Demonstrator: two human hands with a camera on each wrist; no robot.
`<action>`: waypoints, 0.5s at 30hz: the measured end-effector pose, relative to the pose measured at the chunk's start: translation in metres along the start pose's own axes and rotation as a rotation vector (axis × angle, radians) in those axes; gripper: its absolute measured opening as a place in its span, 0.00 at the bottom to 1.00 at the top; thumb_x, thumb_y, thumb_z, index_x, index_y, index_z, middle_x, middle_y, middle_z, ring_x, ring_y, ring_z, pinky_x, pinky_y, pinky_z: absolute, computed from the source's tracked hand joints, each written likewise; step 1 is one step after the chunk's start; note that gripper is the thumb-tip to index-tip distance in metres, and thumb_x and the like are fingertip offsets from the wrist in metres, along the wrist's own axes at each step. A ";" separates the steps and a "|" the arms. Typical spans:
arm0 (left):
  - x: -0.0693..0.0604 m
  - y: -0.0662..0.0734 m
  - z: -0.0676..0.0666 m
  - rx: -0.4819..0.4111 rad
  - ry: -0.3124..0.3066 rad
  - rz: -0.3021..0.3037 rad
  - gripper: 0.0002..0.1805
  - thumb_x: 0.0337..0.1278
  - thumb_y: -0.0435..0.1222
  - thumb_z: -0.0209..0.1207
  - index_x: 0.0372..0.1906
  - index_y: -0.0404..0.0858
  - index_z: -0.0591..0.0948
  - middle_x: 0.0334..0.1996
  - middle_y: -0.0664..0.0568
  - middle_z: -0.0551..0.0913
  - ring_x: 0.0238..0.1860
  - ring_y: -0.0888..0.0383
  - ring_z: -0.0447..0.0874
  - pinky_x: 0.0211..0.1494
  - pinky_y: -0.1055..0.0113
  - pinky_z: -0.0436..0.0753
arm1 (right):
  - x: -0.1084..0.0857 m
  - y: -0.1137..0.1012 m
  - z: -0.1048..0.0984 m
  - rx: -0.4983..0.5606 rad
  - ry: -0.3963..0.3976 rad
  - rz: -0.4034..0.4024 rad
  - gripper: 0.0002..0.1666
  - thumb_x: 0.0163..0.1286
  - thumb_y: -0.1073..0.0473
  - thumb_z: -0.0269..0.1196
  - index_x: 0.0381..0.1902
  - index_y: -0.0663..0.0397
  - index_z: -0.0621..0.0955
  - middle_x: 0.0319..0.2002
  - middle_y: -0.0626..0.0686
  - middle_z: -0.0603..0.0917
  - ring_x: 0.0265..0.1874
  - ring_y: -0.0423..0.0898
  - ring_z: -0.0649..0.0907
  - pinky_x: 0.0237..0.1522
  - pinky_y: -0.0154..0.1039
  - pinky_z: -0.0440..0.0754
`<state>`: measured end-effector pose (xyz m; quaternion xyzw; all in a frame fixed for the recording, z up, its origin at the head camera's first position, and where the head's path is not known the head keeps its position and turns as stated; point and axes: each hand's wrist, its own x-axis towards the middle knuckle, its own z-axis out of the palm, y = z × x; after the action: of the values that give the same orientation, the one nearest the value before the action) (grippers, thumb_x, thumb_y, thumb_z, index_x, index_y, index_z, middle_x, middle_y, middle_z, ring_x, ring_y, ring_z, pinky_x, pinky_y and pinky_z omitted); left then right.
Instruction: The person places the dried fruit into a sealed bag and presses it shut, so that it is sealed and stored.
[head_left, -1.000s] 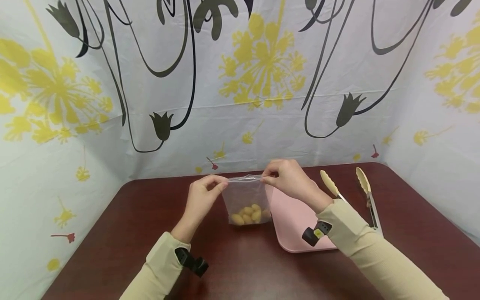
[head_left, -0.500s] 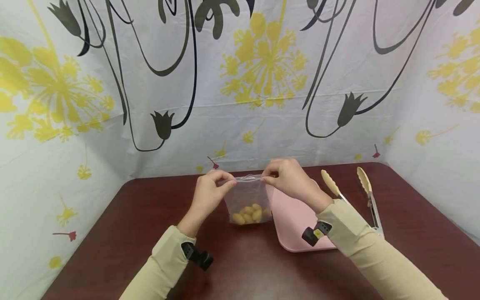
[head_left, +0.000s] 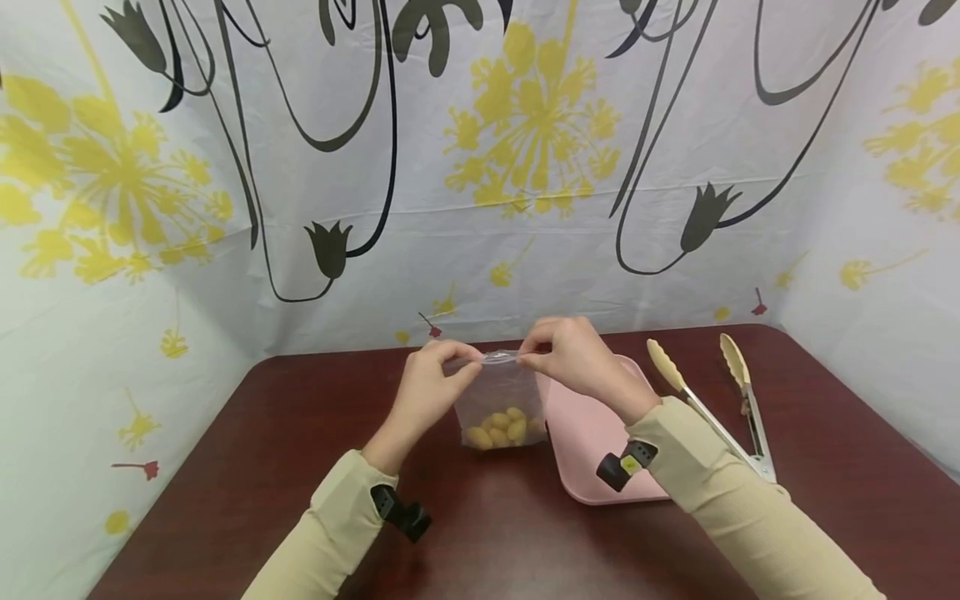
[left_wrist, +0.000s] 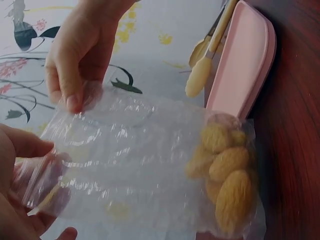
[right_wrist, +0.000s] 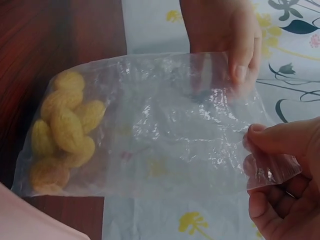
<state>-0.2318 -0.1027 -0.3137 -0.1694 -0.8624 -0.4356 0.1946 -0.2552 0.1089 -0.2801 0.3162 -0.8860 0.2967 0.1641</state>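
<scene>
A clear zip bag (head_left: 495, 387) hangs upright above the dark table, its top edge level between both hands. Several wrinkled, yellow-brown oval pieces (left_wrist: 232, 180), perhaps nuts, lie in its bottom. My left hand (head_left: 431, 387) pinches the top edge near its left part between thumb and fingers. At the other end, my right hand (head_left: 572, 357) pinches the same edge; in the right wrist view its thumb (right_wrist: 272, 137) lies on the film with fingers behind. A short stretch of the zip strip (head_left: 499, 358) shows between the hands.
Just right of the bag, a pink tray (head_left: 588, 442) lies on the dark red-brown table (head_left: 300, 450), partly behind the right forearm. Metal tongs with cream tips (head_left: 738, 362) lie spread at the right. A patterned cloth (head_left: 480, 167) hangs behind the table.
My left hand has slid right along the bag's top edge, closer to my right hand. The right hand stays pinching its end, and the bag has hardly moved.
</scene>
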 end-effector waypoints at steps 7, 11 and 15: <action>0.000 0.004 0.006 0.002 0.023 0.008 0.04 0.52 0.37 0.68 0.32 0.41 0.87 0.30 0.55 0.85 0.39 0.58 0.80 0.45 0.61 0.83 | 0.000 0.000 -0.001 0.005 -0.019 -0.001 0.04 0.56 0.60 0.71 0.23 0.45 0.87 0.25 0.41 0.84 0.26 0.38 0.79 0.29 0.33 0.75; 0.000 0.004 0.009 -0.019 0.042 0.021 0.04 0.53 0.37 0.67 0.31 0.40 0.87 0.30 0.54 0.85 0.38 0.58 0.80 0.44 0.62 0.83 | -0.001 0.003 -0.002 0.014 -0.044 0.032 0.01 0.57 0.57 0.71 0.27 0.45 0.87 0.28 0.40 0.84 0.29 0.39 0.80 0.32 0.35 0.76; 0.000 0.006 0.010 -0.028 0.059 0.032 0.05 0.53 0.37 0.67 0.31 0.39 0.87 0.29 0.53 0.85 0.37 0.58 0.80 0.44 0.62 0.83 | 0.000 0.002 -0.003 0.023 -0.064 0.039 0.02 0.58 0.55 0.70 0.28 0.44 0.87 0.29 0.40 0.84 0.30 0.39 0.80 0.33 0.36 0.77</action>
<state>-0.2313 -0.0915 -0.3151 -0.1730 -0.8471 -0.4494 0.2247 -0.2564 0.1119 -0.2787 0.3100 -0.8933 0.2999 0.1262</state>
